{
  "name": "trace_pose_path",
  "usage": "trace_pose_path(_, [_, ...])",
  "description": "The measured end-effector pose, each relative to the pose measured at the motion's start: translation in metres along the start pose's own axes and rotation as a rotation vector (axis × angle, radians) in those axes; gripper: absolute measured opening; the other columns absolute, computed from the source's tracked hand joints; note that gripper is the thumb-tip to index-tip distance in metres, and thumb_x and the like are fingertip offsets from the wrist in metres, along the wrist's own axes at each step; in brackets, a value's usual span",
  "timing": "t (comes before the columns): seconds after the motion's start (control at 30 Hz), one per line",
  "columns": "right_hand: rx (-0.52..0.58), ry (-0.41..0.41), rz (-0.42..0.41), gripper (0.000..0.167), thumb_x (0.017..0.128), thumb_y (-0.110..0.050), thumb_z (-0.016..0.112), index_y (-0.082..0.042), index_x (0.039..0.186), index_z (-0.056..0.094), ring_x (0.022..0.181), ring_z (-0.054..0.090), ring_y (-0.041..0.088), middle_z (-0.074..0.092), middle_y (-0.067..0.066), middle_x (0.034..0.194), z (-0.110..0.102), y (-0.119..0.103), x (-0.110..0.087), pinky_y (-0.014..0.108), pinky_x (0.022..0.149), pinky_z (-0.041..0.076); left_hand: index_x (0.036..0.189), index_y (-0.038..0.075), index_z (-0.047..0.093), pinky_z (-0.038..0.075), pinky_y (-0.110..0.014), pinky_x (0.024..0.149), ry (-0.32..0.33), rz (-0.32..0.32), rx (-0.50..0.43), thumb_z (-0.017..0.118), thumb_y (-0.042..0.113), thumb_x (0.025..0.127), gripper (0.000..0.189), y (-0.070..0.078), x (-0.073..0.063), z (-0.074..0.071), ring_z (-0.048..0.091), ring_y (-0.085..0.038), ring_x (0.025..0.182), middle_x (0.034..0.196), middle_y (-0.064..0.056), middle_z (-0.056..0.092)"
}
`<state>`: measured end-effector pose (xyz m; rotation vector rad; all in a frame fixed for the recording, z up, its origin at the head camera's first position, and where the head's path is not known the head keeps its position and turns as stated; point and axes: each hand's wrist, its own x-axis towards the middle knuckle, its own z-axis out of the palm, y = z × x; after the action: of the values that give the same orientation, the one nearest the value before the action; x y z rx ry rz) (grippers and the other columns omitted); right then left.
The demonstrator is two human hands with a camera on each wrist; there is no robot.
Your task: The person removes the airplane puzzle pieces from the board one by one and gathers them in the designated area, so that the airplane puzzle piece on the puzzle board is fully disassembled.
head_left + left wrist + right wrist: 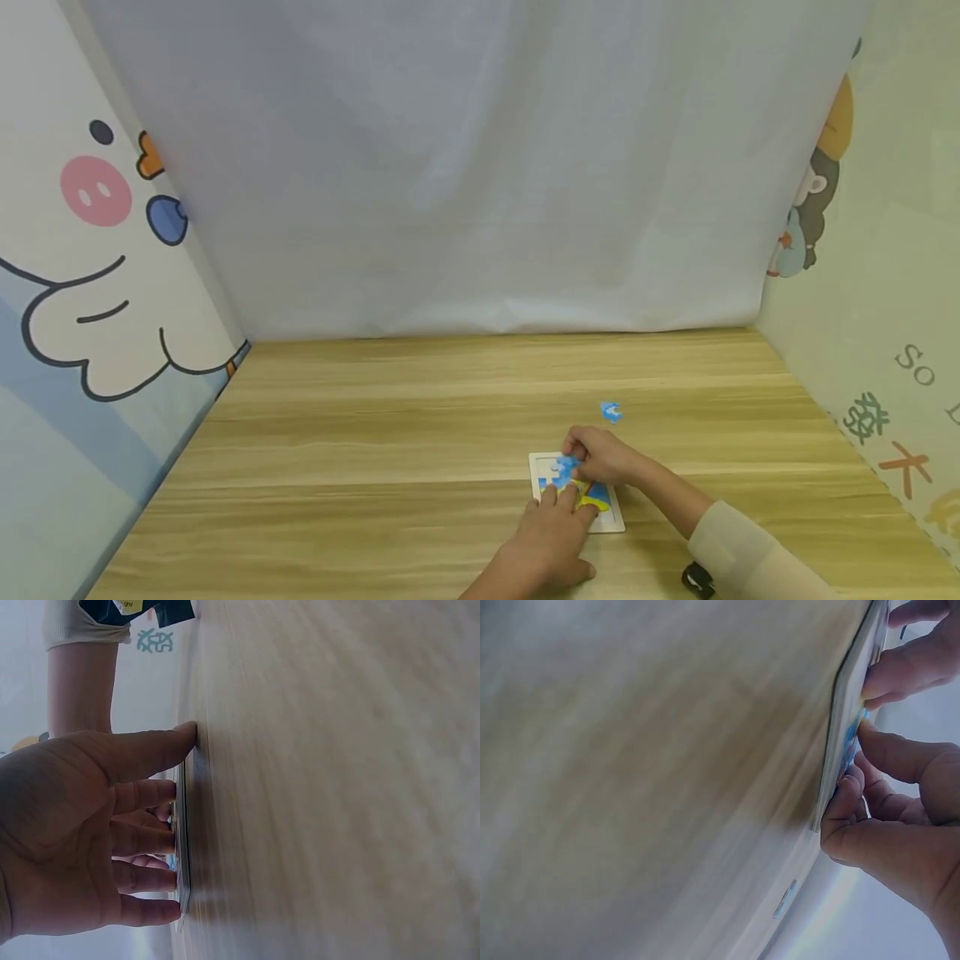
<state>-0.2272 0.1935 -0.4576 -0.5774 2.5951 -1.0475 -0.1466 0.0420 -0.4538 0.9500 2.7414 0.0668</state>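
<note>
A jigsaw puzzle in a white frame (617, 521) lies flat on the table, with blue and yellow pieces (566, 467) in it and some bare white board. My left hand (551, 537) rests its outstretched fingertips on the puzzle's near part, thumb down on the table beside the board. Over the far right part of the frame, my right hand (600, 454) has curled fingers and thumb that pinch a blue puzzle piece (850, 736) at the board's surface. Much of that piece is hidden by the fingers. One loose blue puzzle piece (611, 412) lies just beyond the frame.
A small black object (697, 581) sits by the right sleeve (738, 550) at the near edge of view. The wood-grain table (337, 450) ends at a white curtain (480, 208) behind, with printed walls on both sides.
</note>
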Motion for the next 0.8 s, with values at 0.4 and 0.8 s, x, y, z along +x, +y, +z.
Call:
trace_pose_path(0.4, [-0.005,0.008,-0.016,0.021,0.077,0.01,0.063,-0.002,0.091,0.054,0.07,0.041,0.017,0.045,0.004,0.076,0.0015,0.0023,0.0003,0.028,0.061,0.038,0.132,0.026,0.049,0.041,-0.041,0.093,0.01,0.007,-0.003,0.073,0.05,0.074,0.067,0.0,0.0,0.0005,0.038,-0.025,0.121,0.135,-0.001,0.039])
trace_pose_path(0.8, [-0.026,0.012,-0.002,0.019,0.079,0.008,0.063,-0.003,0.092,0.055,0.074,0.043,0.018,0.046,0.003,0.079,0.0017,0.0032,-0.0006,0.031,0.064,0.04,0.129,0.025,0.051,0.043,-0.04,0.091,0.015,0.005,0.026,0.073,0.051,0.073,0.066,0.0009,0.0021,0.0,0.041,-0.021,0.112,0.124,0.001,0.043])
